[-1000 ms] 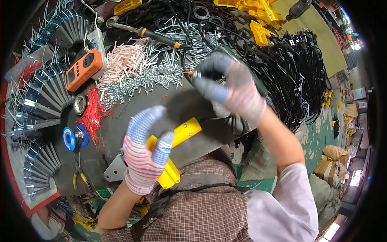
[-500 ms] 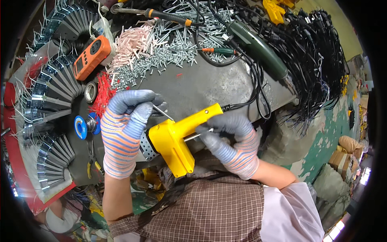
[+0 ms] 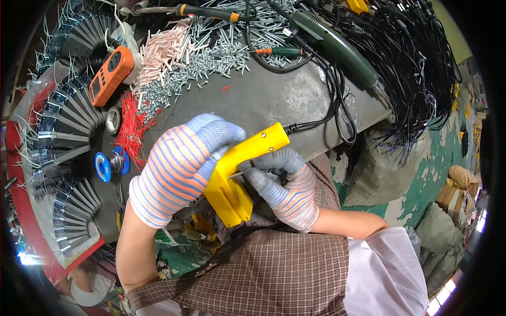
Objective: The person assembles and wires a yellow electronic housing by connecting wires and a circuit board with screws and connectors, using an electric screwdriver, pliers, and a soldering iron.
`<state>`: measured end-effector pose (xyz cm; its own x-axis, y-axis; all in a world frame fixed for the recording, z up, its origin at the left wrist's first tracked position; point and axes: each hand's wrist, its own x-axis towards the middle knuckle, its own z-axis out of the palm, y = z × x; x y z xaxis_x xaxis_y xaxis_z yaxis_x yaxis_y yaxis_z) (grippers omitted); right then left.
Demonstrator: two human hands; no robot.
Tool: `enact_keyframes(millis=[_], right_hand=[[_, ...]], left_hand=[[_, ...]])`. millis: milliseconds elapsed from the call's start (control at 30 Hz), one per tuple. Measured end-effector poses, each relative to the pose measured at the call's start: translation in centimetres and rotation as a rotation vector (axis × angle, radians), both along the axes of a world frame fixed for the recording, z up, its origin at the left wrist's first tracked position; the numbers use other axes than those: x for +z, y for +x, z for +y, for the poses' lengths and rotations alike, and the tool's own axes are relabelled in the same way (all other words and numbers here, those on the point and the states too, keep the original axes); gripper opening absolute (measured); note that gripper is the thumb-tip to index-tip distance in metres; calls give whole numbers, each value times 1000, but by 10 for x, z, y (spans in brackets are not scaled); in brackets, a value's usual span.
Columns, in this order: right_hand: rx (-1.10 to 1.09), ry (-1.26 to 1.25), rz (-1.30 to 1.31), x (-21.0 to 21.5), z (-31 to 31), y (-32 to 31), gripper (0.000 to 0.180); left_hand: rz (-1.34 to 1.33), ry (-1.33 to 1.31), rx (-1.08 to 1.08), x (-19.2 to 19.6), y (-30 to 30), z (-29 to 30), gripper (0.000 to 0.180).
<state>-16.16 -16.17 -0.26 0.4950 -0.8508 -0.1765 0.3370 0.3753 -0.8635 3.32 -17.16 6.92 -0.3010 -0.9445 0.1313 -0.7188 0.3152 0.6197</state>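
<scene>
Yellow pistol-shaped tool [image 3: 240, 176] sits at frame centre, over the near edge of the grey surface [image 3: 274, 100]. Left hand [image 3: 182, 168], in a striped glove, is closed around its body; right hand [image 3: 287, 187], at 3 o'clock of it, pinches a thin metal pin at its underside. Loose screws [image 3: 211, 52] lie at 12 o'clock — orange meter [image 3: 110, 73] at 10 o'clock.

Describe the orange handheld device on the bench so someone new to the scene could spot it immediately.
Start at the grey metal bench top and go to its far left side, beside the pile of pale pink tubes. The orange handheld meter lies there at a slant, next to the fanned black finned parts. It is the only orange, flat, box-shaped thing there.
</scene>
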Motion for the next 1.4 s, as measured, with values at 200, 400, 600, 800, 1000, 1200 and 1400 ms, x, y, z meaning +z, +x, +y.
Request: enact_keyframes(millis=[200, 400, 600, 800, 1000, 1200, 1400], right_hand=[[-24, 136, -47, 2, -2, 2, 15], [-30, 160, -34, 3, -3, 3, 17], [-54, 253, 24, 6, -9, 7, 18], [62, -377, 496, 15, -10, -3, 18], [75, 203, 182, 9, -5, 0, 16], [445, -719, 372, 10, -27, -18, 21], [-136, -1387, 1267, 47, -174, -58, 35]], left_hand=[[323, 245, 183, -4, 0, -12, 16], [25, 196, 27, -4, 2, -12, 17], [-540, -3, -57, -8, -24, -4, 22], [-109, -183, 266, -39, -23, 19, 11], [-63, -227, 279, -44, -25, 14, 12], [-177, -237, 277, -40, -26, 20, 13], [-202, -280, 226, -28, -28, 21, 32]])
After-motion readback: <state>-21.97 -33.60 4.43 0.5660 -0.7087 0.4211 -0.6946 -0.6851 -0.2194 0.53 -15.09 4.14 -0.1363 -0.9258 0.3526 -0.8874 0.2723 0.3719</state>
